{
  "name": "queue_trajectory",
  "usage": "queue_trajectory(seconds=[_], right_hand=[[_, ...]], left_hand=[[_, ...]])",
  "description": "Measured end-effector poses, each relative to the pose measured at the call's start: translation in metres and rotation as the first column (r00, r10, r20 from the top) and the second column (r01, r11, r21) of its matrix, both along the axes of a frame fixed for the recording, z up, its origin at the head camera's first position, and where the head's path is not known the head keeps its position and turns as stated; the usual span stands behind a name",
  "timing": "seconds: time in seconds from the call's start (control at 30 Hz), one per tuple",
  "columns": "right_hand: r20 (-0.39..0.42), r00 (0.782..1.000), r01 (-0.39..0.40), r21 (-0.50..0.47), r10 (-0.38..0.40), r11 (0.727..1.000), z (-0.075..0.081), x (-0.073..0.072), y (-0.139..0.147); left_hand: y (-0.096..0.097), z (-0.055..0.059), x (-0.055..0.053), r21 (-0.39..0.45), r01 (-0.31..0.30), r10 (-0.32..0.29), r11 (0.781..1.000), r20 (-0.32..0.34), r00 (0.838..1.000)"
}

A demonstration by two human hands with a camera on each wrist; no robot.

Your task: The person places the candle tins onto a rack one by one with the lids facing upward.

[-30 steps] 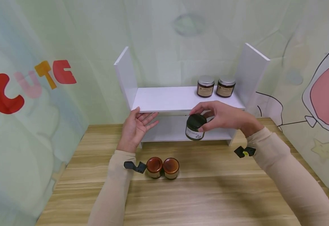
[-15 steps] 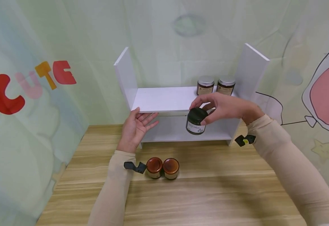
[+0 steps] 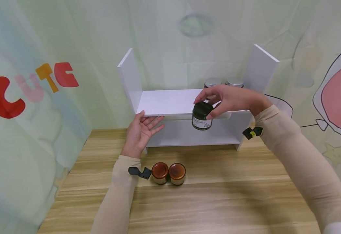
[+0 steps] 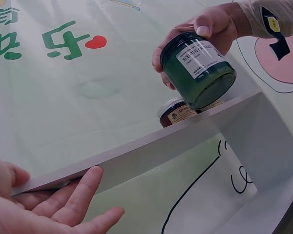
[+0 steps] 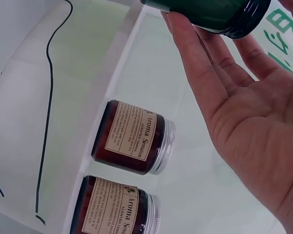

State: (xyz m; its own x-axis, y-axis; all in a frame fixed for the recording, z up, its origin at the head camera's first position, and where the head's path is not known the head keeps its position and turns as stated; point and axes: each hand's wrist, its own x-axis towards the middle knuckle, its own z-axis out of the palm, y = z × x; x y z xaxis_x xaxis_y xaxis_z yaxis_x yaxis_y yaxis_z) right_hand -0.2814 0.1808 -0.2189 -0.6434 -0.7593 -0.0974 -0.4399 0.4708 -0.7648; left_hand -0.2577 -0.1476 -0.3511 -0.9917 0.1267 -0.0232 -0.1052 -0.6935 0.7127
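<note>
My right hand (image 3: 232,97) holds a green glass scented candle jar (image 3: 202,120) by its dark top, in front of the upper shelf board. In the left wrist view the candle jar (image 4: 198,73) tilts, its white label facing the camera. My left hand (image 3: 139,135) holds the left front edge of the white shelf (image 3: 170,100), thumb on top and fingers spread beneath. Behind my right hand, two brown candle jars with silver lids stand on the upper board; the right wrist view shows one brown jar (image 5: 132,136) above the other brown jar (image 5: 115,207).
Two amber-topped jars stand side by side on the wooden table (image 3: 205,208), the left amber jar (image 3: 160,172) close to my left wrist and the right amber jar (image 3: 177,174) beside it. The shelf's side panels (image 3: 261,70) rise above the upper board. A printed cloth hangs behind.
My right hand has lifted the green candle jar from lower-board height to the upper board's front edge, now partly covering the two silver-lidded jars. My left hand has stayed put.
</note>
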Motion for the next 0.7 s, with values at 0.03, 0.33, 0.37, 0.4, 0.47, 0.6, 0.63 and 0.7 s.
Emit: queue_trajectory(seconds=[0.03, 0.33, 0.37, 0.4, 0.47, 0.6, 0.63, 0.7], right_hand=[[0.001, 1.000, -0.005, 0.002, 0.005, 1.000, 0.001, -0.001, 0.000], [0.005, 0.998, -0.059, 0.023, 0.059, 0.998, 0.013, -0.014, -0.006], [0.008, 0.998, -0.062, 0.028, 0.062, 0.998, 0.014, -0.015, -0.007], [0.007, 0.998, -0.066, 0.036, 0.066, 0.997, 0.016, -0.016, -0.007], [0.002, 0.998, -0.070, 0.044, 0.070, 0.997, 0.018, -0.018, -0.008], [-0.019, 0.997, -0.072, 0.054, 0.073, 0.996, 0.023, -0.023, -0.010], [-0.026, 0.997, -0.072, 0.057, 0.073, 0.996, 0.024, -0.025, -0.011], [-0.036, 0.997, -0.070, 0.066, 0.073, 0.995, 0.027, -0.029, -0.011]], left_hand=[[0.000, 0.000, 0.000, -0.005, -0.002, 0.002, 1.000, 0.000, 1.000], [-0.002, -0.002, -0.002, 0.010, 0.009, -0.009, 1.000, -0.008, 1.000], [-0.002, -0.002, -0.001, 0.012, 0.010, -0.010, 1.000, -0.009, 1.000], [-0.002, -0.002, -0.002, 0.013, 0.009, -0.009, 1.000, -0.010, 1.000], [-0.002, -0.002, -0.002, 0.013, 0.010, -0.010, 1.000, -0.009, 1.000], [-0.003, -0.002, -0.002, 0.008, 0.009, -0.009, 1.000, -0.007, 1.000], [-0.003, -0.002, -0.001, 0.006, 0.009, -0.009, 1.000, -0.006, 1.000], [-0.003, -0.002, -0.001, 0.003, 0.009, -0.009, 1.000, -0.007, 1.000]])
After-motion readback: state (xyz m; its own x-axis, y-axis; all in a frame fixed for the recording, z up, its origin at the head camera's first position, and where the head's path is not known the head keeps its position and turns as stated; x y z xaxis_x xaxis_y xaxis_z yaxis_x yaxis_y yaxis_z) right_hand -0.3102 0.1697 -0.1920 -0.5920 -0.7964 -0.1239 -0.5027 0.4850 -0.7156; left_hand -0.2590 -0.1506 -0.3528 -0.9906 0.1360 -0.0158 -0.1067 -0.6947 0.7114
